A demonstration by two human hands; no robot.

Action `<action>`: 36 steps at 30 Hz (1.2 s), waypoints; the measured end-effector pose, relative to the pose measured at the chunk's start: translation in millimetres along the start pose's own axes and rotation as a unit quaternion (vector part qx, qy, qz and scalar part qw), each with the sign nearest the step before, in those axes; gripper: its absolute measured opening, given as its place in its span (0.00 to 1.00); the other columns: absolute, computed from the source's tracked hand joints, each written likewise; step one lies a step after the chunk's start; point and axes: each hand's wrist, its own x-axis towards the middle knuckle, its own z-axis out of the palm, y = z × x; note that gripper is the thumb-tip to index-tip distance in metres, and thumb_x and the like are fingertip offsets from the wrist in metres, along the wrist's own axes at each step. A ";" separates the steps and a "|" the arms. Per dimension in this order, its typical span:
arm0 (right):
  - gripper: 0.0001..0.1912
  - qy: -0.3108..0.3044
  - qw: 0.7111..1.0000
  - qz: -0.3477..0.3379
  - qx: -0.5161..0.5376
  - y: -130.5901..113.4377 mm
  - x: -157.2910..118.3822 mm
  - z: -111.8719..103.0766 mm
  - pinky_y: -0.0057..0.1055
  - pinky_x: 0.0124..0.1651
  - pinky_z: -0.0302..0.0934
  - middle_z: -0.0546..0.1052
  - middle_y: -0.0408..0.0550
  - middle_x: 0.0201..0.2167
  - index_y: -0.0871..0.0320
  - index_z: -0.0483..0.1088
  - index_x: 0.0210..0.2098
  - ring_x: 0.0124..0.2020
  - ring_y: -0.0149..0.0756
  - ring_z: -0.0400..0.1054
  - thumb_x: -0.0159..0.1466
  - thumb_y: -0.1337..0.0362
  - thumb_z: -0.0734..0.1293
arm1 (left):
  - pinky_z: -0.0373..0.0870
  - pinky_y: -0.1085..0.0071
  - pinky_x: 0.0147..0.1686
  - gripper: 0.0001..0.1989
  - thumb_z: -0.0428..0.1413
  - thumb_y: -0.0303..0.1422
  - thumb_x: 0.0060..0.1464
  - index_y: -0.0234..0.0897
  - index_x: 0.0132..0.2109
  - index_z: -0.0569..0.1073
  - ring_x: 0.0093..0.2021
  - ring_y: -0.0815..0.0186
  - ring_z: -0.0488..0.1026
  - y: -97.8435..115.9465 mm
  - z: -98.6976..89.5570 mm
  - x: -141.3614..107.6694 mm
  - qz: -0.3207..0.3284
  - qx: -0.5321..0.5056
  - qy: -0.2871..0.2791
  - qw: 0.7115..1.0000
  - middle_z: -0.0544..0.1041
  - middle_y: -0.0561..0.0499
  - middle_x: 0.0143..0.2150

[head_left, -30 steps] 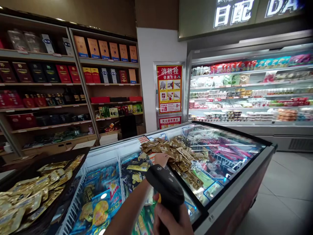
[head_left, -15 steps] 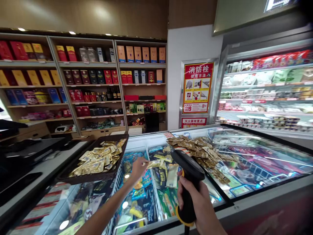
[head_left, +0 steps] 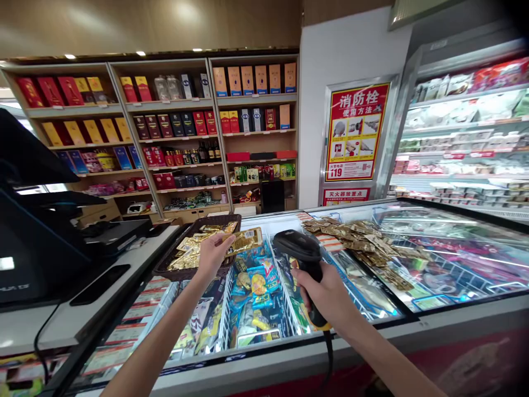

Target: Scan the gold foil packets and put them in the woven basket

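My left hand (head_left: 214,255) pinches a flat gold packet (head_left: 247,240), its barcode facing up, at the right side of a dark woven basket (head_left: 165,266). More gold packets (head_left: 187,247) lie heaped in that basket. In my right hand (head_left: 326,292) is a black handheld barcode scanner (head_left: 298,246) with yellow trim, its head pointing left towards the packet. From its handle a black cable hangs down. A second pile of gold packets (head_left: 359,238) is spread on the freezer's glass top, to the right of the scanner.
Beneath my hands is a chest freezer (head_left: 248,361) with wire baskets of blue and yellow bagged goods (head_left: 258,292). A counter (head_left: 95,300) with a phone-like black slab and a dark monitor (head_left: 37,237) stands left. Shelves of boxes (head_left: 182,124) line the back wall.
My left hand has moved left with the gold packet, from over the freezer to the basket's edge. The scanner has tilted to point left. The view has turned slightly left.
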 end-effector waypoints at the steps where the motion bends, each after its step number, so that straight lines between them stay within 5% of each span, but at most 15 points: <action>1: 0.16 -0.008 1.000 -0.002 -0.004 -1.2 -1.2 2.8 0.29 0.20 0.59 0.65 0.34 0.13 0.57 0.69 0.37 0.14 0.31 0.60 0.62 0.51 0.70 | 0.52 0.72 0.24 0.27 0.67 0.53 0.42 0.33 0.39 0.84 0.23 0.69 0.60 1.0 -1.3 -0.4 0.004 -0.005 0.001 1.000 0.68 0.55 0.21; 18: 0.14 -0.014 1.000 0.011 -0.007 4.4 -11.3 14.6 0.27 0.20 0.56 0.64 0.33 0.13 0.57 0.69 0.38 0.14 0.30 0.58 0.64 0.52 0.68 | 0.55 0.71 0.26 0.25 0.65 0.52 0.42 0.34 0.38 0.83 0.26 0.67 0.63 -12.0 -2.8 -3.4 -0.004 0.025 -0.011 1.000 0.73 0.52 0.25; 22: 0.17 -0.003 0.999 0.026 -0.030 22.0 -20.9 12.7 0.27 0.19 0.54 0.63 0.33 0.12 0.58 0.71 0.39 0.13 0.30 0.58 0.63 0.50 0.69 | 0.58 0.71 0.24 0.24 0.69 0.52 0.37 0.35 0.32 0.80 0.23 0.69 0.62 -35.8 -12.2 -19.4 -0.136 0.026 -0.064 0.988 0.69 0.55 0.22; 28: 0.13 -0.006 0.998 0.016 -0.060 26.2 -23.0 17.2 0.28 0.20 0.53 0.63 0.34 0.12 0.58 0.74 0.38 0.14 0.32 0.58 0.62 0.54 0.70 | 0.75 0.69 0.31 0.13 0.71 0.34 0.40 0.34 0.32 0.79 0.26 0.67 0.72 -54.6 -29.0 -36.1 -0.326 -0.070 -0.027 0.942 0.76 0.51 0.27; 31: 0.14 -0.010 0.998 0.005 -0.056 18.5 -18.1 20.6 0.29 0.21 0.52 0.63 0.35 0.12 0.58 0.75 0.38 0.14 0.31 0.57 0.62 0.53 0.70 | 0.75 0.71 0.29 0.07 0.68 0.27 0.47 0.32 0.30 0.77 0.26 0.66 0.74 -33.5 -33.1 -5.4 -0.303 -0.080 -0.005 0.950 0.78 0.46 0.28; 36: 0.17 -0.002 0.999 -0.010 -0.052 10.7 -20.5 25.3 0.30 0.22 0.53 0.62 0.35 0.12 0.58 0.73 0.35 0.14 0.32 0.57 0.62 0.50 0.70 | 0.75 0.76 0.32 0.03 0.60 0.23 0.61 0.32 0.37 0.75 0.32 0.70 0.76 7.7 -34.9 97.2 -0.224 -0.100 0.111 0.963 0.77 0.48 0.33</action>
